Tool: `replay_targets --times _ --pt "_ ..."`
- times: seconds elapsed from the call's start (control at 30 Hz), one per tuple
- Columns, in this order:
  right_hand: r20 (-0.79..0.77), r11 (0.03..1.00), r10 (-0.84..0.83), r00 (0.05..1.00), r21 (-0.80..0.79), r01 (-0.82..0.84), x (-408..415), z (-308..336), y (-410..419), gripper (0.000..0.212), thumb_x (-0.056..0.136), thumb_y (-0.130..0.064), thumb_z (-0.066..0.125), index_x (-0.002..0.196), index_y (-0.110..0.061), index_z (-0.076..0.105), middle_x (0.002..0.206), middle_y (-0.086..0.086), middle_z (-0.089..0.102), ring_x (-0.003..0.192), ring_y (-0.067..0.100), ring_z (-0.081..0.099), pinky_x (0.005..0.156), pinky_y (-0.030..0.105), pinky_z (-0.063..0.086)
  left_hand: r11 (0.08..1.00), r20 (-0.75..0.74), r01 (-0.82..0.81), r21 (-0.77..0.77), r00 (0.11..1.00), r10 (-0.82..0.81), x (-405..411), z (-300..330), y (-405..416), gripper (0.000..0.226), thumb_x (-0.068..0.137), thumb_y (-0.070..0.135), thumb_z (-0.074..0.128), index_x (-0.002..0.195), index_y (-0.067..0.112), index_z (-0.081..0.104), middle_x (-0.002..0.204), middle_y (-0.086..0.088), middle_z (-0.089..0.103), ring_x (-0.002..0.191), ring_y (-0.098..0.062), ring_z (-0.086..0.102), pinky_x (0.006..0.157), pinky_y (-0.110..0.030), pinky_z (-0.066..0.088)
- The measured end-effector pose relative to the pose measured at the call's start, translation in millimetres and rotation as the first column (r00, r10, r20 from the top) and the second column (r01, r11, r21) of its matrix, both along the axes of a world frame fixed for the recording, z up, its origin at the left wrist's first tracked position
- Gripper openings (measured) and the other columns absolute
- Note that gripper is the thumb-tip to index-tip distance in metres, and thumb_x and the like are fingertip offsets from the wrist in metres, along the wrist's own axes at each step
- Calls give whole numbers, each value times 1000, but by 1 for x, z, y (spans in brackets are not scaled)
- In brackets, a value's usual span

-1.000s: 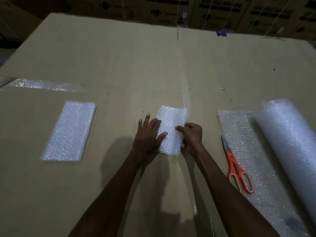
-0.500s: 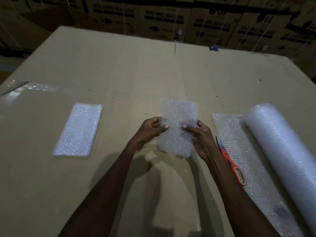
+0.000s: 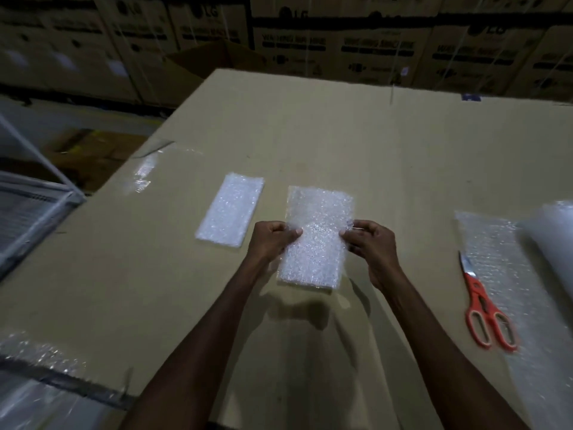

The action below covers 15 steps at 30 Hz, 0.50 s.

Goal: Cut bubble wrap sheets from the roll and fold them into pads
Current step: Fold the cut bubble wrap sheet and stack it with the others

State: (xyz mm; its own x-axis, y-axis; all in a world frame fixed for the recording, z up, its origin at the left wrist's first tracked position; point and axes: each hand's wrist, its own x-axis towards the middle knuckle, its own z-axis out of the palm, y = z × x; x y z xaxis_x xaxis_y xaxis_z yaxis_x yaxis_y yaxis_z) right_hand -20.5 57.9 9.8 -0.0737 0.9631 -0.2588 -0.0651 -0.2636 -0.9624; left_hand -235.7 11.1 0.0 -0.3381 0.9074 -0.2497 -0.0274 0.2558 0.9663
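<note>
I hold a folded bubble wrap pad [image 3: 314, 243] lifted off the cardboard table [image 3: 341, 144], with its shadow below it. My left hand [image 3: 271, 238] pinches its left edge and my right hand [image 3: 370, 243] pinches its right edge. A second folded pad [image 3: 230, 209] lies flat just to the left. At the right edge, blurred, is the bubble wrap roll [image 3: 555, 243], with its loose sheet [image 3: 508, 274] spread out towards me. Orange-handled scissors [image 3: 483, 308] lie shut on that sheet's left edge.
Stacked washing machine cartons [image 3: 341, 41] line the back. A strip of clear film [image 3: 144, 173] lies near the table's left edge, more bubble wrap [image 3: 40, 355] at the near left corner. A white frame [image 3: 37, 200] stands off the table's left side.
The pad has travelled left in both hands, closer to the pad that lies flat. My view has swung left, so the roll and scissors now sit at the right edge.
</note>
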Motion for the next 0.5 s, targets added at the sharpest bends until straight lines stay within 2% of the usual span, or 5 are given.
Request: replay_targets --times 0.17,0.27,0.37,0.43,0.5 --pt "0 997 72 997 -18 -72 -63 -4 1 32 82 0 81 112 1 69 99 15 77 88 24 74 74 33 63 999 56 -47 -6 997 48 -57 -6 4 23 81 15 83 87 -5 75 77 -9 66 72 -18 56 69 -34 47" --pt "38 1000 27 999 -13 -27 -103 -5 8 28 82 0 81 107 0 71 96 14 78 86 24 74 73 32 62 999 73 -30 -25 997 32 -96 -7 12 10 86 9 77 85 0 73 66 2 65 57 -4 56 58 -21 48" --pt "57 1000 2 998 -24 0 -146 -5 18 27 81 -1 82 106 2 71 96 14 78 85 24 74 73 33 62 999 44 -10 -36 999 12 -137 -4 26 8 88 10 76 82 7 72 66 1 60 52 -4 48 51 -18 42" --pt "66 999 -27 997 -41 30 -173 -7 26 29 81 -2 82 106 4 70 97 16 77 85 24 73 73 32 62 999 17 -5 -43 1000 6 -166 -4 38 8 88 10 76 88 3 72 67 0 60 49 -2 48 47 -16 41" --pt "74 997 -51 996 -55 56 -191 -9 31 27 80 -1 83 103 5 69 98 18 76 82 23 72 72 32 62 999 -4 4 -48 1000 -4 -186 -2 49 18 87 9 77 93 -7 71 67 -3 59 50 -5 48 47 -18 42"
